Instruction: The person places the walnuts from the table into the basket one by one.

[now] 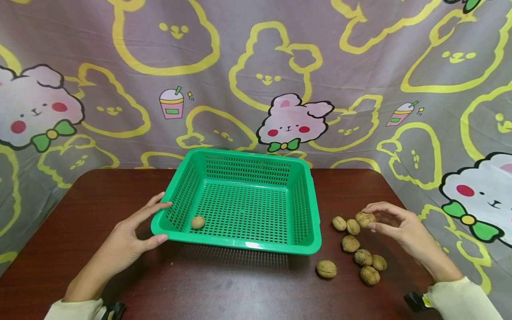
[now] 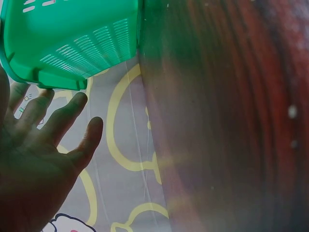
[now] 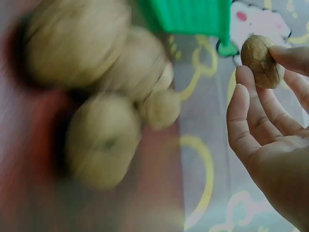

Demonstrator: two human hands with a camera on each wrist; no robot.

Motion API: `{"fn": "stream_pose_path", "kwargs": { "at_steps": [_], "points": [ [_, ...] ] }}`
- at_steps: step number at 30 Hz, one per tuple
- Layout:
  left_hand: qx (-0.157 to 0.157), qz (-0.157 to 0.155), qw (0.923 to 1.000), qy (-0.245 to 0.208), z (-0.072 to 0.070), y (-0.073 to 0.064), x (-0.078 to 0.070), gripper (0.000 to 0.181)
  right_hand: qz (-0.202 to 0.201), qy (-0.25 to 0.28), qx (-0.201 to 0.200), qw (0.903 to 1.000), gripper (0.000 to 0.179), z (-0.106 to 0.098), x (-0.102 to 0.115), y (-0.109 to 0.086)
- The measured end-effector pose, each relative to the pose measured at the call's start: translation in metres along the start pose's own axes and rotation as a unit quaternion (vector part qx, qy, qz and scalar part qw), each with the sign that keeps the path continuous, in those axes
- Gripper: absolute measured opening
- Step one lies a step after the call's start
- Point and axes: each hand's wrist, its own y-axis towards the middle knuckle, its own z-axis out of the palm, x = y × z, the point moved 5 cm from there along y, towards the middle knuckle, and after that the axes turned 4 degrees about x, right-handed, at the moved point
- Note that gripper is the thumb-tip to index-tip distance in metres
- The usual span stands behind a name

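Note:
A green plastic basket (image 1: 243,249) with slotted walls is on the table, one walnut (image 1: 198,222) lying inside near its left front corner. My left hand (image 1: 122,242) is at the basket's left rim, fingers nearly straight and spread, thumb by the front corner. In the left wrist view the fingertips (image 2: 79,99) are right at the rim. Thumb and fingers of my right hand (image 1: 404,226) pinch a walnut (image 3: 262,61), right of the basket. Several loose walnuts lie close by, among them one walnut (image 1: 350,243) below the hand and another (image 1: 326,269) nearer the front.
The dark red-brown wooden table (image 1: 240,293) has rounded far corners. Behind it hangs a grey cloth (image 1: 224,89) with yellow outlines and cartoon rabbits, also coming round on both sides. A black strap (image 1: 415,302) shows at the right sleeve.

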Motion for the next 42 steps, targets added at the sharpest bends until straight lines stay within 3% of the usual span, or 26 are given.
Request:
{"fn": "stream_pose_path", "kwargs": {
  "at_steps": [8, 13, 21, 28, 35, 42],
  "points": [
    [-0.001, 0.007, 1.0000, -0.001, -0.001, 0.001, 0.000, 0.070, 0.006, 0.005, -0.008, 0.9999, 0.029, 0.019, 0.035, 0.025],
    [0.001, 0.005, 1.0000, -0.006, 0.000, 0.001, 0.000, 0.070, 0.000, 0.024, 0.003, 0.9997, 0.028, 0.036, 0.057, 0.046],
    [0.001, 0.007, 1.0000, -0.007, 0.001, 0.000, 0.000, 0.070, 0.024, 0.062, 0.030, 0.9973, 0.028, 0.060, 0.085, 0.079],
    [-0.005, 0.011, 0.9999, 0.005, -0.001, 0.000, 0.000, 0.070, 0.044, 0.158, 0.067, 0.9842, 0.025, 0.091, 0.099, 0.119],
    [-0.012, 0.019, 0.9997, 0.008, -0.001, 0.000, 0.001, 0.071, 0.069, 0.184, 0.102, 0.9753, 0.024, 0.136, 0.105, 0.163],
    [-0.012, 0.026, 0.9996, 0.005, -0.001, 0.001, 0.000, 0.071, 0.099, 0.237, 0.132, 0.9574, 0.022, 0.179, 0.106, 0.190]
  ]
}}
